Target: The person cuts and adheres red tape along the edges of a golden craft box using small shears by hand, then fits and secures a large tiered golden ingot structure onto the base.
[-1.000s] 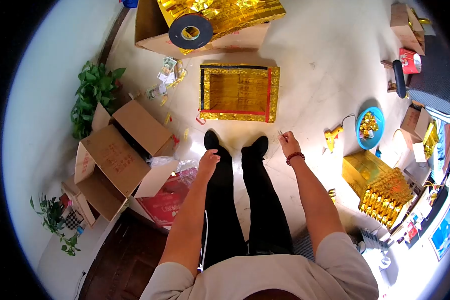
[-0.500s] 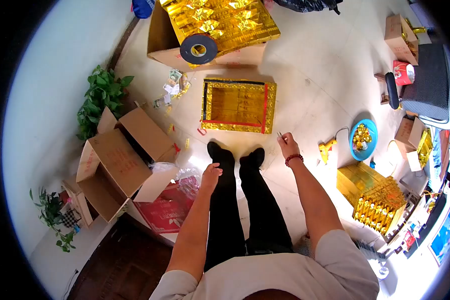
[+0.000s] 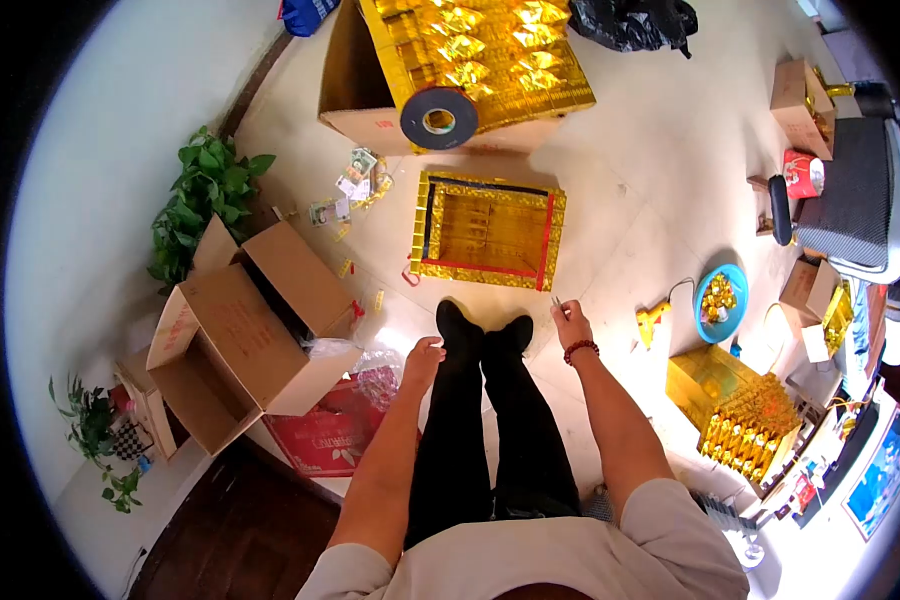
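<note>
My right hand point(image 3: 572, 325), with a beaded bracelet at the wrist, is closed on a small metallic item too small to name. My left hand point(image 3: 425, 362) hangs over my left leg, fingers curled; whatever it may hold is too small to make out. In front of my shoes, a gold-covered box point(image 3: 553, 240) lies on the floor with its opening up, its rim edged with black and red strips. Neither hand touches it. Beyond it, a black tape roll point(image 3: 439, 119) rests on a large carton point(image 3: 375, 128) that bears gold foil pieces.
Open cartons point(image 3: 245, 330) and a red box point(image 3: 320, 430) are at left, near a plant point(image 3: 205, 185). At right are a yellow glue gun point(image 3: 651, 322), a blue basin point(image 3: 733, 325), a gold stack point(image 3: 710, 380) and a chair point(image 3: 845, 190). Paper scraps point(image 3: 357, 178) lie by the large carton.
The view has shifted, showing more of the large carton and a black bag at the top. My feet have come closer together. Both hands keep nearly the same pose.
</note>
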A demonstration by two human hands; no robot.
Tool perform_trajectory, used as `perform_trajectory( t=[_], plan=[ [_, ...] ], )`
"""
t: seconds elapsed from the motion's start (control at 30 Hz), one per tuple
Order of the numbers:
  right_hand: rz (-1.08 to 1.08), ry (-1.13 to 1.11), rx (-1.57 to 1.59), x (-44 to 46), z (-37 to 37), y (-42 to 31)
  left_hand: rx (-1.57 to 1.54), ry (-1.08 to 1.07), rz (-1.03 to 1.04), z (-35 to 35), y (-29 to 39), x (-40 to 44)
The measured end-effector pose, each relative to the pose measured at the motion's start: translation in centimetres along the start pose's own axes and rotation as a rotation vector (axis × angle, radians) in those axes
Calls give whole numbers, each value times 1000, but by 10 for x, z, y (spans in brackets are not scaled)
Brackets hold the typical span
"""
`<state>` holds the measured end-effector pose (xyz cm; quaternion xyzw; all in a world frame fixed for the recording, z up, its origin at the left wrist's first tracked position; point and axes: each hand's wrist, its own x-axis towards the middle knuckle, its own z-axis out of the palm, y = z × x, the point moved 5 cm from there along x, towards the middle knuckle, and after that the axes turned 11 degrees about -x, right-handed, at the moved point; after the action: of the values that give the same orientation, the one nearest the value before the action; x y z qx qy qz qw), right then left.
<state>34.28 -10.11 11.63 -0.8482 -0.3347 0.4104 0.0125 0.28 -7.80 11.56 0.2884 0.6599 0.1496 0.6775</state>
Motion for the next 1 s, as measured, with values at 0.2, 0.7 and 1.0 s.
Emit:
perform_trajectory(
  t=[0.2,0.7,1.0],
  plan=[
    [-61,77,89,6,0,-61,-177,-34,113,-47,8,32],
    [-435,588,319,70,-104,-323,-408,19,-96,-62,74,37],
    [-384,257,602,77,-84,-325,-532,-126,177,-45,197,66]
  ],
)
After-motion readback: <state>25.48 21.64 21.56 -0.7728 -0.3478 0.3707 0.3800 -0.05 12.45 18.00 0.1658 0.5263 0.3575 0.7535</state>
